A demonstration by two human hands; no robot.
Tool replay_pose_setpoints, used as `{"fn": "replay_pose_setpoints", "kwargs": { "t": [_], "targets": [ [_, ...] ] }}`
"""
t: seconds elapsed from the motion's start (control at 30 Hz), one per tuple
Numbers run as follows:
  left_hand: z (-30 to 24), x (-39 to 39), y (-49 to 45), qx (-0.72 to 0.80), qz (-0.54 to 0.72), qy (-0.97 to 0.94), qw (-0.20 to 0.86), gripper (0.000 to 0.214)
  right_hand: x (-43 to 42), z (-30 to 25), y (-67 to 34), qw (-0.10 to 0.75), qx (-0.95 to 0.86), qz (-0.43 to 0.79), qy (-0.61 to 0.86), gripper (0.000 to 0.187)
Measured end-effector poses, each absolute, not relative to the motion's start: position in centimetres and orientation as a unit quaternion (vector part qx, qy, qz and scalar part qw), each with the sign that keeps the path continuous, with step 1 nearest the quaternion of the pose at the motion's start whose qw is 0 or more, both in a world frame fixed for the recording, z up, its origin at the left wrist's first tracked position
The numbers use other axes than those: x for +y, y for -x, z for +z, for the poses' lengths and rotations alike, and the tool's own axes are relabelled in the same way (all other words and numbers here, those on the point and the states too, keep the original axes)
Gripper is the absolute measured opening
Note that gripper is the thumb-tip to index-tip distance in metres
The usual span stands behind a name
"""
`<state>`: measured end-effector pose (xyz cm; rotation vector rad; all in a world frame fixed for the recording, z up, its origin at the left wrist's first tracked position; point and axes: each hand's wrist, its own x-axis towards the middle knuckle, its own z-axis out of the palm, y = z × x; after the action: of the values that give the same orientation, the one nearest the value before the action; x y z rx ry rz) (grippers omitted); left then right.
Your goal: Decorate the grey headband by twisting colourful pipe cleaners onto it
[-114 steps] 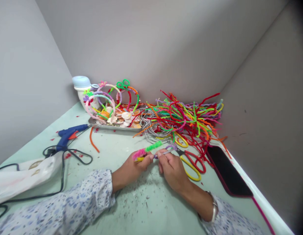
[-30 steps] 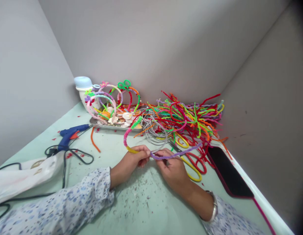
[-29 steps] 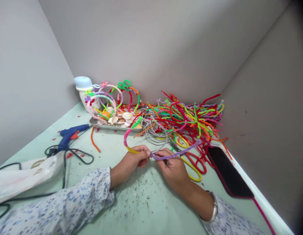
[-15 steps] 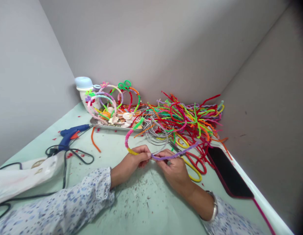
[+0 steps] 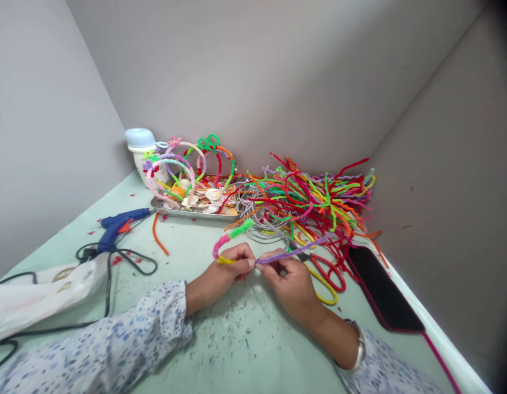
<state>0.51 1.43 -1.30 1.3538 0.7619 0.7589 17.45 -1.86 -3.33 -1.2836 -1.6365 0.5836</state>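
My left hand (image 5: 226,273) pinches a curved headband (image 5: 221,241) wrapped in yellow, pink and green fuzzy stems. Its bare grey end curves round toward my right side. Between the thumb and fingers of my right hand (image 5: 292,284) is a purple pipe cleaner (image 5: 294,253), its free length slanting up to the right. One end of the purple stem meets the headband where my fingertips nearly touch; the exact join is partly hidden. Just beyond my right hand lie scissors with red handles (image 5: 331,273) and a yellow looped thing (image 5: 327,295).
A large heap of coloured pipe cleaners (image 5: 319,197) lies at the back right, beside grey wire hoops (image 5: 261,227). Finished headbands (image 5: 191,169) stand in a metal tray (image 5: 187,212) of shells. A blue glue gun (image 5: 114,227) with its cord is left; a phone (image 5: 386,290) lies right.
The headband has turned in my left hand, its green tip swinging right and lower. The purple stem's free end shifted slightly. My hands stay almost in place.
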Motion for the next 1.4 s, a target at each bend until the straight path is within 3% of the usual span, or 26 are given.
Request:
{"fn": "replay_pose_setpoints", "kwargs": {
  "t": [0.27,0.63,0.93,1.4],
  "targets": [
    [-1.0,1.2,-0.5,0.346,0.311,-0.63,0.622,0.012,-1.9,-2.5,-17.2,0.49,-0.621,0.352,0.5,0.015],
    [-1.1,0.7,-0.2,0.339,0.314,-0.698,0.547,0.015,-2.1,-1.5,-17.3,0.454,-0.599,0.399,0.525,0.016],
    [-1.2,1.2,-0.6,0.377,0.313,-0.628,0.605,0.013,-1.8,-2.5,-17.1,0.481,-0.596,0.396,0.506,0.012],
    [-2.3,1.0,-0.3,0.353,0.315,-0.695,0.541,0.013,-1.6,-2.4,-17.5,0.431,-0.626,0.377,0.529,0.014]
  ]
}}
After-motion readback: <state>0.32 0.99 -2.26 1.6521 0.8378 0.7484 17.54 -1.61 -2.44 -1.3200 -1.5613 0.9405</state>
